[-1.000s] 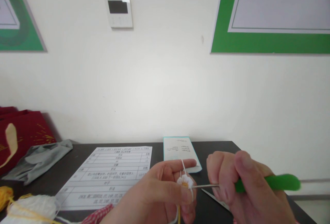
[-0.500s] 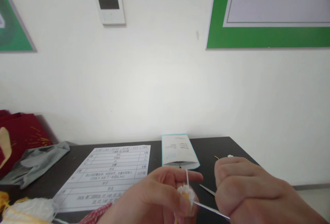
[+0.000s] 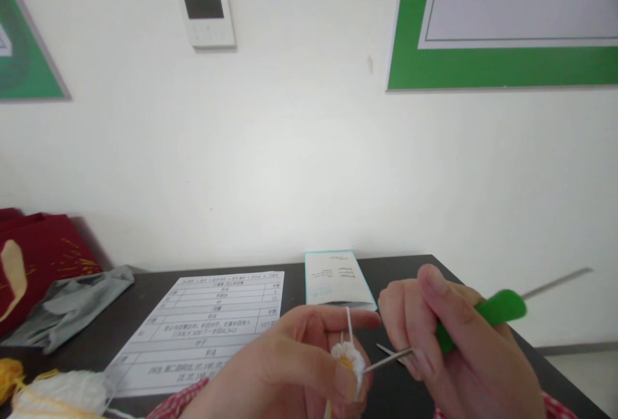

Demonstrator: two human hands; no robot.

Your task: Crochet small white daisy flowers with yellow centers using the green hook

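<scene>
Between the thumb and fingers of my left hand (image 3: 294,364) is a small crocheted flower (image 3: 351,356), white round a yellow middle. White yarn (image 3: 349,322) runs up from it over my outstretched index finger. My right hand (image 3: 463,348) is closed around a crochet hook (image 3: 502,308) with a green grip and a metal shaft at each end. The hook's near tip reaches the right edge of the flower; whether it sits inside a stitch I cannot tell. Behind that shaft, a pointed metal blade tip (image 3: 386,349) shows on the table.
A printed chart sheet (image 3: 193,342) lies on the dark table (image 3: 410,271), with a white packet (image 3: 335,277) near the wall. White yarn ball (image 3: 62,393), yellow yarn (image 3: 8,374), grey cloth (image 3: 72,309) and red bag (image 3: 43,251) are at left.
My right hand has turned over, bringing the hook's green grip and far shaft into view. My left hand keeps its hold on the flower, almost in place.
</scene>
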